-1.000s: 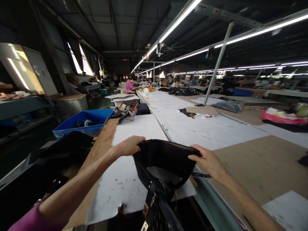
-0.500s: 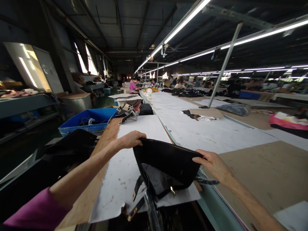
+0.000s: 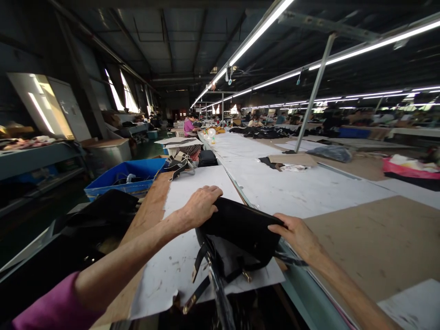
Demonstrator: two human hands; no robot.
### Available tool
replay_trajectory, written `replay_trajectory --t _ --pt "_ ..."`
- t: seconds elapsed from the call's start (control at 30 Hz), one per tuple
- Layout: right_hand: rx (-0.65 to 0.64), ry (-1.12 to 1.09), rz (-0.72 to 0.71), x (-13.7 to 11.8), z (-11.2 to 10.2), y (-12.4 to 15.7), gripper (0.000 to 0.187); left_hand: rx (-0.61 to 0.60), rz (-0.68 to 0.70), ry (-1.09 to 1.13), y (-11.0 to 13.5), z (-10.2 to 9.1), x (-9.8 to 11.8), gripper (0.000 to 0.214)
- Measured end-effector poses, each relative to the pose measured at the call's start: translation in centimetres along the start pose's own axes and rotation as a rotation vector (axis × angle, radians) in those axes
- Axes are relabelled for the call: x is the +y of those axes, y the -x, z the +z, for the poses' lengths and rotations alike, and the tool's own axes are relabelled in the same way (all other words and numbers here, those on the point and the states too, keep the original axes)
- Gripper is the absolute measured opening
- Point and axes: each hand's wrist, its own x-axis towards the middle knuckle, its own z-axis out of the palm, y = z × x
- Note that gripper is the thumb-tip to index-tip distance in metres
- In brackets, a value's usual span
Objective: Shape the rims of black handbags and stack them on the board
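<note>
The black handbag (image 3: 240,227) lies at the worktable's (image 3: 149,201) near edge, long axis left-right — left hand (image 3: 201,207) curled over its left end, right hand (image 3: 296,234) pinching its right end, straps (image 3: 199,271) dangling.

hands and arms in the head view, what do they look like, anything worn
The left hand and right hand are bare: no gloves, no watch at either wrist. The left arm is bare up to a magenta sleeve at the lower left corner. The right arm shows no sleeve in view.
</note>
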Motion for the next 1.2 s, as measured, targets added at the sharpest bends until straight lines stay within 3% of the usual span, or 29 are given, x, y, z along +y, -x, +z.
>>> replay_trajectory --t 0.1,0.23,0.47,0.6,0.77,0.97,1.1,1.2 --pt "0.008 0.0 0.002 -0.2 -0.2 0.2 0.02 0.004 -0.006 0.074 -1.0 1.2 0.3 0.034" --pt "0.012 -0.017 -0.003 -0.2 -0.4 0.1 0.017 -0.099 0.003 0.139 -2.2 2.6 -0.9 0.053" --pt "-0.122 -0.196 -0.009 1.2 -1.1 -1.5 0.015 -0.139 0.011 0.255 -1.6 2.2 -2.7 0.025" --pt "-0.159 -0.273 0.029 1.4 -1.0 -2.2 0.011 -0.134 0.0 0.324 -1.0 2.0 -2.8 0.022" --pt "-0.037 -0.192 0.028 0.8 -0.5 -1.9 0.015 -0.126 -0.026 0.354 -1.2 2.0 -2.3 0.021" --pt "0.199 0.127 -0.112 0.1 0.1 -1.9 0.02 -0.121 -0.045 0.359 -1.0 2.0 -2.1 0.023" --pt "0.104 0.012 -0.055 0.2 0.1 -2.3 0.021 -0.098 -0.038 0.361 -0.7 2.1 -2.4 0.022" --pt "0.019 -0.079 -0.053 0.3 -0.2 -2.6 0.021 -0.037 -0.106 0.282 -0.5 2.3 -2.9 0.022"
